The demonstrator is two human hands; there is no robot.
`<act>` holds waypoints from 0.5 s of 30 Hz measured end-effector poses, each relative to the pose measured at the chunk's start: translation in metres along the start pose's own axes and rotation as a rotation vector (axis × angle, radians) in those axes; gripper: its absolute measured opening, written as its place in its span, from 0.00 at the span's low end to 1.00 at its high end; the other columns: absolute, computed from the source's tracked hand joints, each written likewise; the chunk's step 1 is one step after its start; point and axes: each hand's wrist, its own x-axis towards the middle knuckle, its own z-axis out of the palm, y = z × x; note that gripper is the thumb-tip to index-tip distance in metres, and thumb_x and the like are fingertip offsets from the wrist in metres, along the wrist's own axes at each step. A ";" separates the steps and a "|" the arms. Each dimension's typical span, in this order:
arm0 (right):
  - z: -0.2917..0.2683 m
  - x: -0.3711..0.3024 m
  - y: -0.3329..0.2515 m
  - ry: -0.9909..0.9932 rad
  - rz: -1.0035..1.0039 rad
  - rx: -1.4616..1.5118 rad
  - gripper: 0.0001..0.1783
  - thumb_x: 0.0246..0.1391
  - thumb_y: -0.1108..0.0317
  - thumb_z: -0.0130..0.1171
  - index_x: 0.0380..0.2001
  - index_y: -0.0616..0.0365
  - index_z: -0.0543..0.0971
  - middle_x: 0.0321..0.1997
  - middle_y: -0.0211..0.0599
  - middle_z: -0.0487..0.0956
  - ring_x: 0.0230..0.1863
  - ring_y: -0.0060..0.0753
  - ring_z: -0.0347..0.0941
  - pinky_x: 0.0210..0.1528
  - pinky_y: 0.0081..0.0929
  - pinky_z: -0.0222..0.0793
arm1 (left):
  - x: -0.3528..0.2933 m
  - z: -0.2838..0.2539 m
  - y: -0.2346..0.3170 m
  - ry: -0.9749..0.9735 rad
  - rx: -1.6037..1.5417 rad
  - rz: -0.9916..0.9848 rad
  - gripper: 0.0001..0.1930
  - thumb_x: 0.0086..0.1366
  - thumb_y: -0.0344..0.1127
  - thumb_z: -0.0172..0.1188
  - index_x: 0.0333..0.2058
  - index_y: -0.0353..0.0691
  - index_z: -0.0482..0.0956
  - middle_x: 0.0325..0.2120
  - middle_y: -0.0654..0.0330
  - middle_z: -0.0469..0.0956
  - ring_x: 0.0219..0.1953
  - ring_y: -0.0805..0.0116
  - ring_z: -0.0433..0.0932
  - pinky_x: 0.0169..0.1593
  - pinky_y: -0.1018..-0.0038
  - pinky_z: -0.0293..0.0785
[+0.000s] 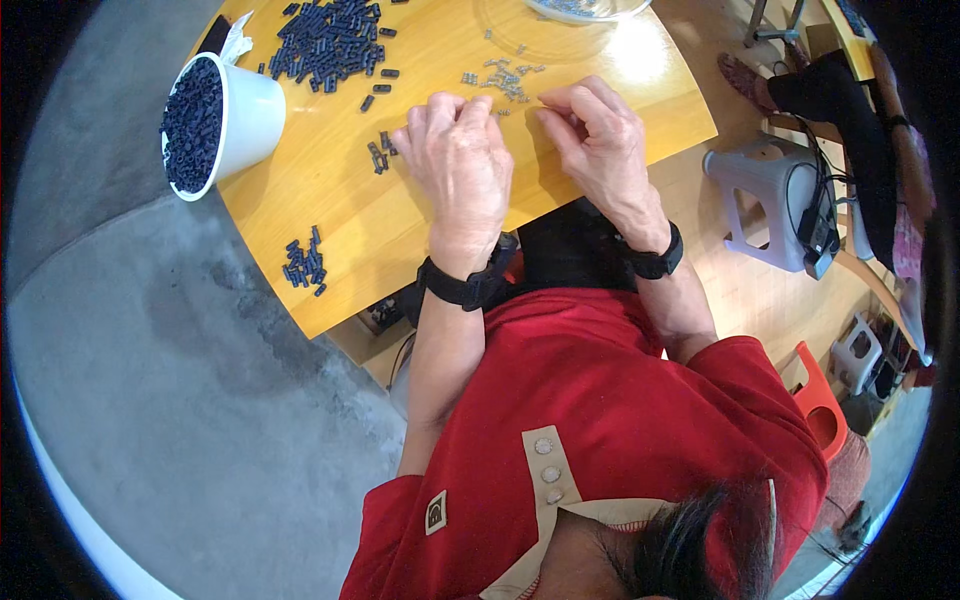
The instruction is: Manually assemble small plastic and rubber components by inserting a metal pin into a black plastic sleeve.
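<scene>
Above the wooden table, my left hand (460,160) has its fingers curled and pressed together. What it holds, if anything, is hidden beneath them. A few small black plastic pieces (380,155) lie just left of it. My right hand (602,135) is closed in a pinch, thumb against fingers, and whatever may be in it is too small to make out. Between and beyond both hands is a scatter of tiny silvery metal parts (508,80). A large heap of black plastic pieces (330,45) lies farther off to the left.
A white tub (250,115) full of black pieces tilts at the table's left edge. Another small cluster of black pieces (305,265) is near the front left corner. A clear dish (592,14) sits at the far edge. Grey stool (760,195) and another person's leg (835,110) are at right.
</scene>
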 end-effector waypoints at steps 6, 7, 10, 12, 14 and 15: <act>-0.003 -0.007 -0.002 0.029 0.014 0.068 0.07 0.45 0.74 0.66 0.31 0.58 0.81 0.26 0.38 0.76 0.30 0.41 0.74 0.34 0.33 0.71 | -0.009 -0.021 -0.027 0.219 -0.208 -0.023 0.08 0.51 0.25 0.66 0.32 0.41 0.83 0.28 0.60 0.76 0.34 0.59 0.75 0.41 0.65 0.66; -0.004 -0.006 -0.003 0.026 0.007 0.066 0.07 0.45 0.74 0.66 0.31 0.58 0.81 0.26 0.38 0.76 0.29 0.40 0.75 0.33 0.32 0.71 | -0.012 -0.028 -0.031 0.222 -0.208 -0.027 0.08 0.51 0.25 0.66 0.32 0.41 0.83 0.28 0.60 0.76 0.34 0.59 0.75 0.41 0.65 0.66; -0.006 -0.006 -0.009 0.018 0.031 0.104 0.06 0.46 0.76 0.65 0.30 0.59 0.80 0.27 0.38 0.77 0.28 0.38 0.75 0.31 0.30 0.72 | -0.027 -0.052 -0.043 0.310 -0.356 -0.124 0.03 0.55 0.24 0.66 0.29 0.35 0.81 0.24 0.57 0.77 0.28 0.62 0.75 0.36 0.69 0.69; -0.008 -0.009 -0.015 0.011 0.061 0.144 0.05 0.47 0.76 0.65 0.30 0.59 0.80 0.27 0.38 0.77 0.28 0.36 0.75 0.31 0.29 0.72 | -0.044 -0.065 -0.052 0.258 -0.345 -0.205 0.02 0.58 0.26 0.65 0.30 0.34 0.81 0.25 0.59 0.78 0.29 0.68 0.75 0.36 0.74 0.69; -0.008 -0.013 -0.021 -0.012 0.015 0.121 0.05 0.48 0.77 0.65 0.30 0.60 0.80 0.28 0.38 0.77 0.27 0.33 0.75 0.29 0.27 0.72 | -0.060 -0.069 -0.057 0.219 -0.387 -0.331 0.04 0.61 0.28 0.63 0.30 0.33 0.82 0.25 0.63 0.79 0.29 0.77 0.72 0.32 0.80 0.66; -0.006 -0.015 -0.026 -0.021 0.010 0.123 0.05 0.48 0.77 0.65 0.30 0.60 0.80 0.28 0.38 0.77 0.27 0.33 0.75 0.29 0.27 0.72 | -0.068 -0.069 -0.060 0.225 -0.386 -0.340 0.04 0.61 0.28 0.63 0.30 0.33 0.82 0.25 0.63 0.79 0.29 0.77 0.72 0.32 0.80 0.66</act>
